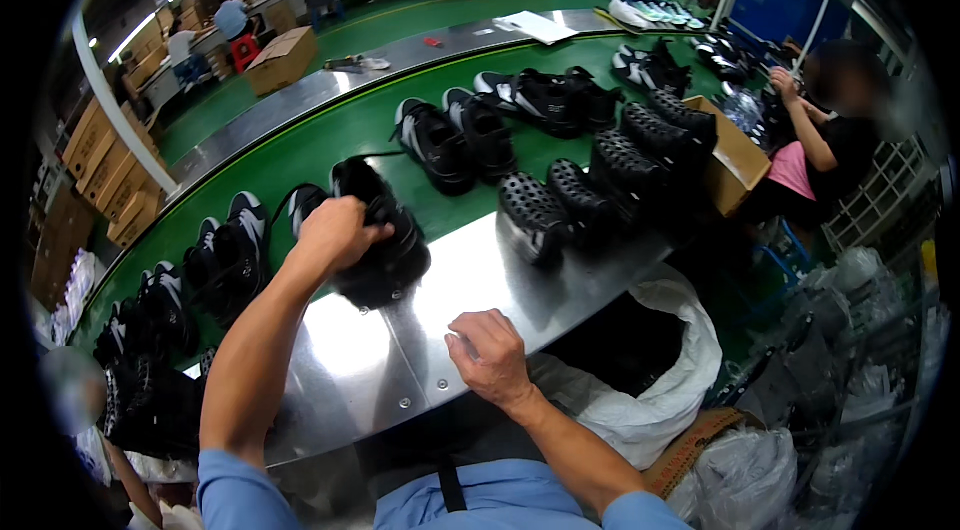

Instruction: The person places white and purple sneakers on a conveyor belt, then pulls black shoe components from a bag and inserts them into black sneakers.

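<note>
My left hand (338,232) is closed on a black shoe (385,255) at the near edge of the green belt; the shoe is partly blurred. A second shoe with grey trim (306,205) lies beside it, partly behind the hand. Loosely bent, with a gap between thumb and fingers, my right hand (490,355) hovers over the metal ledge (425,315) and shows nothing in it. To its right, black shoe-shaped pieces full of holes (535,210) stand on the ledge. A pair of black and white shoes (437,142) sits farther back on the belt.
More shoes (240,240) line the green belt on the left. A cardboard box (735,155) stands at the right, near a seated co-worker (825,135). Below the ledge are a white sack (690,360) with dark contents and clear plastic bags (745,470). Another person is at lower left.
</note>
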